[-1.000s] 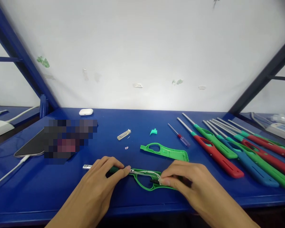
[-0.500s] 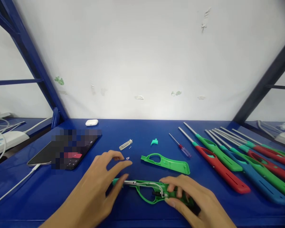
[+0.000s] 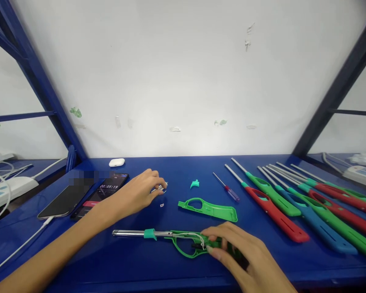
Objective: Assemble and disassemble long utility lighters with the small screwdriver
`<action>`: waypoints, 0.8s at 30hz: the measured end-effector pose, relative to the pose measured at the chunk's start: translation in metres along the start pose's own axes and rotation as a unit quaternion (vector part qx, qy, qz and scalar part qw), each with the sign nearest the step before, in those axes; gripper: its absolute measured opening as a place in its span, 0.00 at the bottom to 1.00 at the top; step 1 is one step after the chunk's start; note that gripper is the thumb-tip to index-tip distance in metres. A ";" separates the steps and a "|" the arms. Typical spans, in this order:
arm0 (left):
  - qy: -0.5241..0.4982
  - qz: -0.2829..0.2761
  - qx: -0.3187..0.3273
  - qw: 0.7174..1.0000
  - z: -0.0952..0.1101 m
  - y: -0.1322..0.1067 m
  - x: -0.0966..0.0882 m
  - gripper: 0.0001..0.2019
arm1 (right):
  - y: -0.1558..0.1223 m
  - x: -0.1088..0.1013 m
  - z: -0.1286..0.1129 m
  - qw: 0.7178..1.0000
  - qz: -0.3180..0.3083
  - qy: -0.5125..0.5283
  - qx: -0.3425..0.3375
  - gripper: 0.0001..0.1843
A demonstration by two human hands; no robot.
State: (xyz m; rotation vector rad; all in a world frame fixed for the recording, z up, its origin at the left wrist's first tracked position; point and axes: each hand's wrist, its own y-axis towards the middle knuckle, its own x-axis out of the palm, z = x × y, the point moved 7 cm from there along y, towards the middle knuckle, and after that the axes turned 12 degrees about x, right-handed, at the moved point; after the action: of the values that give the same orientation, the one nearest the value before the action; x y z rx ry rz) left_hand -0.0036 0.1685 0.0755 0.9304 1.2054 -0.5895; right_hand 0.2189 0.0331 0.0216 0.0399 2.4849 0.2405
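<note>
My left hand [image 3: 138,192] reaches forward over the blue table [image 3: 79,252], its fingertips pinched on a small clear tube [image 3: 162,187]. My right hand [image 3: 236,249] presses down on the handle of an opened green lighter body [image 3: 186,241], fingers curled over it. White wire shows inside the shell. Its metal rod [image 3: 128,233] with a teal collar [image 3: 149,234] points left, lying flat. The loose green cover half [image 3: 209,208] lies just behind it. A tiny white piece [image 3: 161,205] and a teal trigger [image 3: 195,184] lie nearby.
A small screwdriver [image 3: 227,188] lies right of the trigger. Several long green, red and blue lighters [image 3: 295,205] lie in a row at the right. Two phones [image 3: 79,196], one on a white cable [image 3: 18,248], and an earbud case [image 3: 116,162] are at the left.
My left hand let go of the lighter's rod and moved forward to the clear tube. My right hand stayed on the lighter handle. The view tilted upward.
</note>
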 end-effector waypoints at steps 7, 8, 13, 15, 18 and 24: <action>0.006 0.029 0.017 0.999 -0.002 -0.002 0.003 0.14 | 0.019 -0.044 0.004 0.989 0.146 0.011 0.017 0.15; 0.003 0.029 0.017 0.999 -0.001 -0.003 0.003 0.13 | 0.030 -0.046 -0.001 0.990 0.142 -0.027 0.004 0.15; 0.001 0.030 0.020 0.999 0.007 -0.002 0.002 0.13 | 0.099 -0.023 -0.021 0.961 0.032 -0.260 -0.087 0.20; 0.007 0.038 0.021 0.999 0.008 -0.002 0.002 0.13 | 0.119 -0.011 -0.021 0.953 -0.001 -0.286 -0.098 0.20; 0.015 0.056 0.021 0.998 0.006 -0.002 -0.001 0.13 | 0.133 0.004 -0.017 0.946 -0.034 -0.307 -0.097 0.13; 0.027 0.110 0.032 0.993 0.038 -0.005 -0.017 0.14 | 0.117 -0.007 -0.030 0.964 0.012 -0.255 -0.071 0.04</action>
State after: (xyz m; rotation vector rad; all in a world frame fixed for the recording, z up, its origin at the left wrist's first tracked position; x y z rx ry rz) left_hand 0.0072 0.1324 0.0933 1.1223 1.1196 -0.4311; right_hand 0.2025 0.1426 0.0707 0.0645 1.9502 0.3680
